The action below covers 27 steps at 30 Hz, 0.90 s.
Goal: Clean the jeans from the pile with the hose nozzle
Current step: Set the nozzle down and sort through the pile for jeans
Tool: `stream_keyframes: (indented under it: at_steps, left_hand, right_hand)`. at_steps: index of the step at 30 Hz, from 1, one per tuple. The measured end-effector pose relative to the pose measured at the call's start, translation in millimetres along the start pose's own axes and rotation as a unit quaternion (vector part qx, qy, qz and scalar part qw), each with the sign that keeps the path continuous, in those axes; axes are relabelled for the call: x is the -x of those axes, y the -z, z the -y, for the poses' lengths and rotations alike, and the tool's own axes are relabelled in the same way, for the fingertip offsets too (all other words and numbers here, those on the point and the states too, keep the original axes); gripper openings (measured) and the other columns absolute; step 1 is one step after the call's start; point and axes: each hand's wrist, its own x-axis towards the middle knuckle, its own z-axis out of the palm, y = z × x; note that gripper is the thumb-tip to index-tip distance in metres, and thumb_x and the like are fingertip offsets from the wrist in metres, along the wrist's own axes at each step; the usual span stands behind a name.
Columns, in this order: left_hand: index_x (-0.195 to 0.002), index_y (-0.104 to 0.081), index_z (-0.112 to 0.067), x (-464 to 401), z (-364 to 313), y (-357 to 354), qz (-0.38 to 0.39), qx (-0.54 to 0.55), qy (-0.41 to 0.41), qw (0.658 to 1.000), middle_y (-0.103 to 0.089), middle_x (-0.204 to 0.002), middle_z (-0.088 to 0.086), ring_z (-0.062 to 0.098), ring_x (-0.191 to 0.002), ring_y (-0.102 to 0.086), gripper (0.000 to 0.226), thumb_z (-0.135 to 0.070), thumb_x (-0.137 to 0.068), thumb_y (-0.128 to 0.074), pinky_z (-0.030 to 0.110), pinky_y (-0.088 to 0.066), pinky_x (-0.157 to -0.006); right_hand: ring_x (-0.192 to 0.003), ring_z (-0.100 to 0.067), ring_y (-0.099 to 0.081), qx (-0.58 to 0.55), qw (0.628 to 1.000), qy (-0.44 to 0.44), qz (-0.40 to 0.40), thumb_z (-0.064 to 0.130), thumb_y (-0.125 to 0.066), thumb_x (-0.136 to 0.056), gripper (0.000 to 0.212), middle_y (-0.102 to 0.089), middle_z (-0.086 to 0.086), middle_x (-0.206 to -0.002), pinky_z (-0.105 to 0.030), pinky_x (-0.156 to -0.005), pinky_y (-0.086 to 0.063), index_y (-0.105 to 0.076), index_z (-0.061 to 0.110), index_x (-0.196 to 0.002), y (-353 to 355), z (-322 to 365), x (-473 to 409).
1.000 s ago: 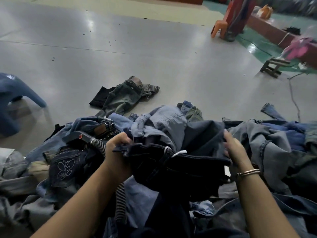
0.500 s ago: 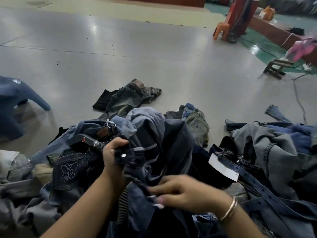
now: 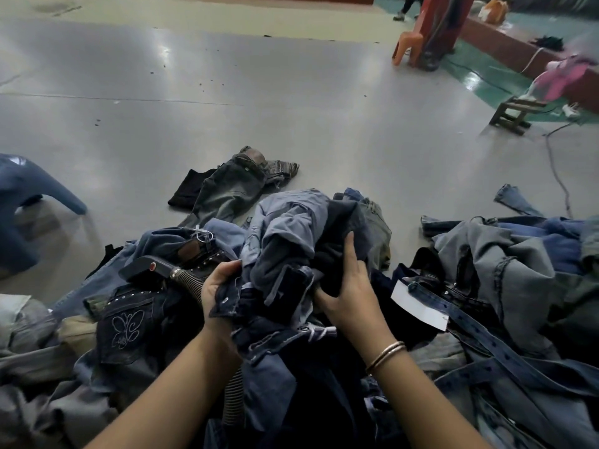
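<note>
Dark jeans (image 3: 285, 280) being gripped atop pile (image 3: 486, 286): waistband pinched by left hand (image 3: 220, 286), bunched cloth clutched by right hand (image 3: 350, 286). Hose nozzle (image 3: 146, 268) lying just left (untouched). Denim judged soft, heavy; waistband best hold.

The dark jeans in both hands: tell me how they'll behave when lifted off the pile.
The dark jeans will probably sag and trail, since they bunch in soft folds between the left hand and right hand. They look bulky, so likely heavyish. They may drag neighbours in the pile, being tangled with them.
</note>
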Motion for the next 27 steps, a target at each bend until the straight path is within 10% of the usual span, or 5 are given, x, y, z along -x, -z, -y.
stream_keyframes:
  at_steps: [4,8,16,22,27]
  left_hand:
    - [-0.136,-0.003,0.028,-5.8,8.0,8.5,0.118,0.152,0.041,0.981,-0.007,-0.141,0.05,0.051,-0.139,-0.016,0.064,-0.005,-0.088,0.024,0.043,0.002,-0.117]
    - [-0.127,0.016,0.031,-11.3,7.2,26.4,0.207,0.219,0.071,0.951,0.012,-0.138,0.052,0.052,-0.14,0.001,0.068,-0.021,-0.086,0.032,0.042,0.015,-0.114]
    - [-0.111,-0.063,0.009,-20.6,-7.2,0.2,-0.075,0.037,0.141,0.986,-0.066,-0.105,0.027,0.035,-0.098,-0.065,0.055,-0.032,-0.09,-0.031,0.046,-0.049,-0.09]
    - [-0.129,-0.052,-0.024,5.4,27.2,-36.5,-0.139,-0.178,0.195,0.954,-0.063,-0.121,0.003,0.022,-0.111,-0.061,0.09,-0.08,-0.059,-0.06,0.041,-0.049,-0.087]
    - [-0.12,-0.062,-0.01,-1.7,61.1,-52.4,-0.2,-0.161,0.204,0.945,-0.073,-0.104,0.01,0.023,-0.09,-0.071,0.046,-0.042,-0.087,-0.062,0.038,-0.054,-0.084]
  right_hand:
    - [-0.075,-0.036,-0.06,0.12,0.987,0.101,-0.023,0.028,-0.064,-0.084,0.112,-0.043,-0.007,-0.115,-0.038,-0.054,-0.046,0.03,0.057,-0.137,-14.5,0.9,10.9]
    - [-0.083,-0.033,-0.06,0.117,0.987,0.104,-0.016,0.03,-0.063,-0.083,0.054,-0.05,-0.003,-0.106,-0.034,-0.06,-0.046,-0.037,0.044,-0.129,-10.1,4.1,10.3]
    - [-0.066,-0.013,-0.042,-0.298,0.948,-0.03,-0.111,-0.001,-0.065,-0.082,0.015,-0.05,-0.008,-0.066,-0.033,-0.062,-0.037,-0.055,-0.009,-0.075,34.8,1.5,-11.0]
    - [-0.071,-0.02,-0.046,-0.091,0.934,0.041,-0.344,0.007,-0.077,-0.077,0.024,-0.054,-0.014,-0.078,-0.027,-0.067,-0.038,-0.053,0.005,-0.075,41.8,-0.9,-6.5]
    - [-0.063,-0.014,-0.045,-0.123,0.945,0.075,-0.294,0.015,-0.078,-0.078,0.028,-0.052,-0.005,-0.071,-0.021,-0.064,-0.038,-0.053,0.006,-0.069,36.1,-2.9,2.6]
